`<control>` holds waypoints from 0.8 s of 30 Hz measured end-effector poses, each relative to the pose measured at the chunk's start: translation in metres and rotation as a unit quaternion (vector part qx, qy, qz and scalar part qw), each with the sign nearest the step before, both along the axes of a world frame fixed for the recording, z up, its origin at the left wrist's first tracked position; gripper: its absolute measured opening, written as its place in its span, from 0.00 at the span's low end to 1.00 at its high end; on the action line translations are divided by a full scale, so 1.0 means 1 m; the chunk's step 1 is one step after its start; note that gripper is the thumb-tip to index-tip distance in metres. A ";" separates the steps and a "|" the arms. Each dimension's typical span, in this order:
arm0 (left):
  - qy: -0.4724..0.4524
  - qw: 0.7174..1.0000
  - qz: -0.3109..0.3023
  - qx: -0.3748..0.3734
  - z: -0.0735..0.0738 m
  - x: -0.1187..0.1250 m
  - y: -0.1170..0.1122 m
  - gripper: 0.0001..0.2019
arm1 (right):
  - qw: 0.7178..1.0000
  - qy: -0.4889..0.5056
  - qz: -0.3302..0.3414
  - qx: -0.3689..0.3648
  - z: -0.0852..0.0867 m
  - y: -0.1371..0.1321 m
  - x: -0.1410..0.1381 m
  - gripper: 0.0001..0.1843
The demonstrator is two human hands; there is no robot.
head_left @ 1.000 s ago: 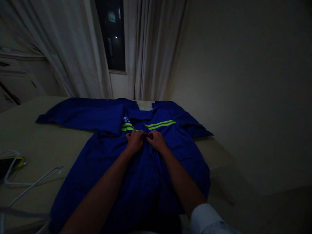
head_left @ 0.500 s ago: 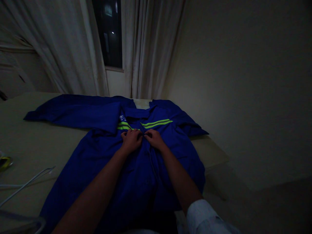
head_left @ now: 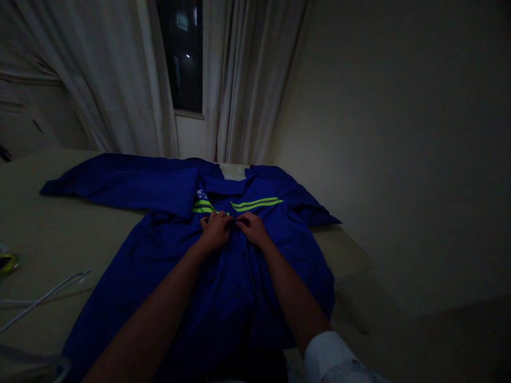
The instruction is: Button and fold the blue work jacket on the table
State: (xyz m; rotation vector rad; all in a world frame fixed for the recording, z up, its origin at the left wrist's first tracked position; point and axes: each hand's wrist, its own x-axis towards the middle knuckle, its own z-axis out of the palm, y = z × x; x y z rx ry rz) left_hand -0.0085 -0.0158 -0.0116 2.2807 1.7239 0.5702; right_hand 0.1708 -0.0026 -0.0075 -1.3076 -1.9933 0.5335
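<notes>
A blue work jacket (head_left: 159, 255) with yellow-green stripes across the chest lies spread on the table, its collar at the far side. My left hand (head_left: 216, 230) pinches the front edge of the jacket just below the stripes. Facing it, my right hand (head_left: 250, 227) pinches the opposite front edge, the fingertips of both hands nearly touching. Whether a button sits between the fingers is too dark and small to tell. One sleeve is folded out to the left, the other slopes down to the right.
The pale table (head_left: 107, 229) reaches to the wall on the right. At its left lie a white cable (head_left: 43, 298) and a small yellow-and-black object (head_left: 8, 264). Curtains (head_left: 243, 80) hang beside a dark window (head_left: 183, 58) behind.
The view has shifted very slightly. Both hands stay at the same place on the jacket front, with only tiny finger movement.
</notes>
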 end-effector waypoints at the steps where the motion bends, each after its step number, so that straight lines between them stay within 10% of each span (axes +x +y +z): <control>1: -0.002 1.000 0.000 0.001 -0.001 0.000 0.000 0.18 | 1.000 0.001 0.004 -0.003 0.000 0.000 0.000 0.06; 24: 0.016 0.999 0.026 0.041 0.008 0.004 -0.003 0.12 | 0.992 -0.113 -0.056 0.013 0.000 0.001 -0.011 0.03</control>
